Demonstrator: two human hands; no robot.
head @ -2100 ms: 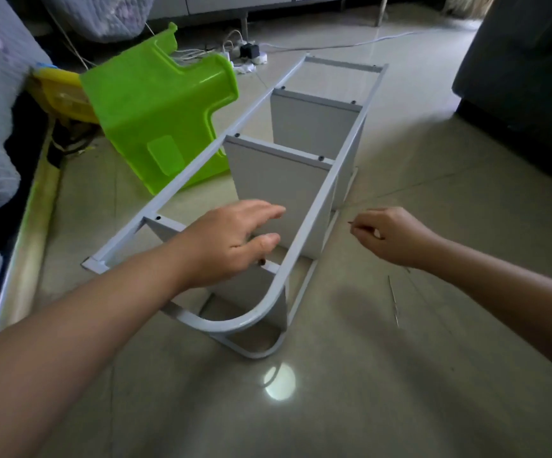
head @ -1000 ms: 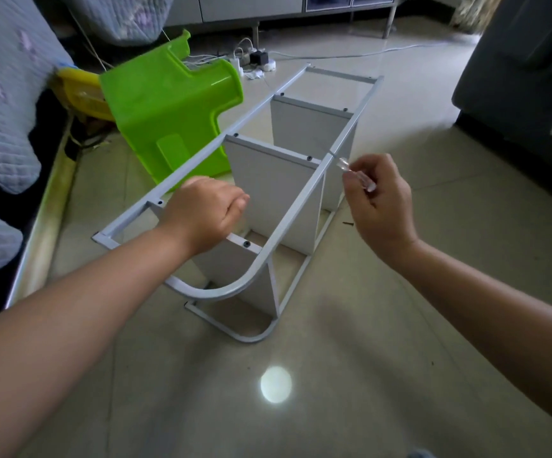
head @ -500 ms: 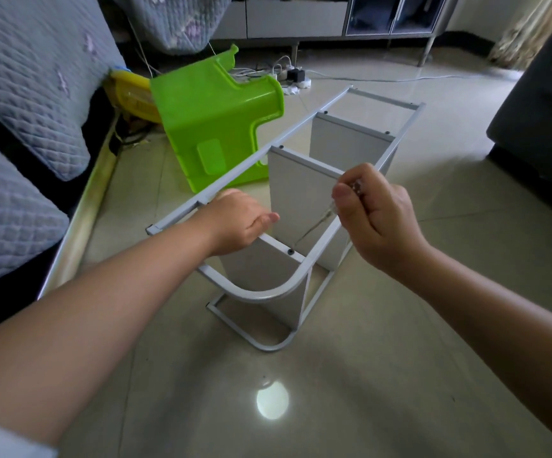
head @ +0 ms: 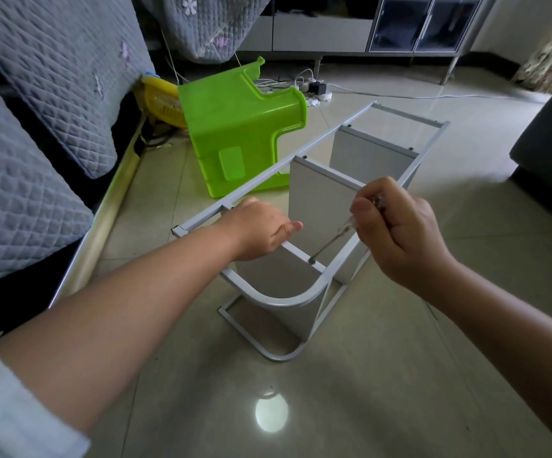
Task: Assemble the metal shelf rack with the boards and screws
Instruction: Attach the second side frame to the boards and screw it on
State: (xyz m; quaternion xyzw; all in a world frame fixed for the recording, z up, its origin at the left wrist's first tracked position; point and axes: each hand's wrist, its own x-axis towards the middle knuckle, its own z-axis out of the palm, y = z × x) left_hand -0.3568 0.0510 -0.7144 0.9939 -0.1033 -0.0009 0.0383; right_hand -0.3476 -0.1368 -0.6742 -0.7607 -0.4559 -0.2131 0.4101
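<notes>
Head view, right hand grips screwdriver, left hand clasps board edge

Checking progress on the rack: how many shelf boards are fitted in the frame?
3. The nearest board sits under the left hand, the middle board behind it, the far board near the frame's far end. None looks hidden.

Rack frame: painted grey metal tube, smooth, satin. 3 boards: flat, matt grey. Screwdriver: clear plastic handle, bare metal shank. Stool: glossy green plastic. Floor: polished tile, reflective. Sofa covers: quilted grey cloth, matt.
</notes>
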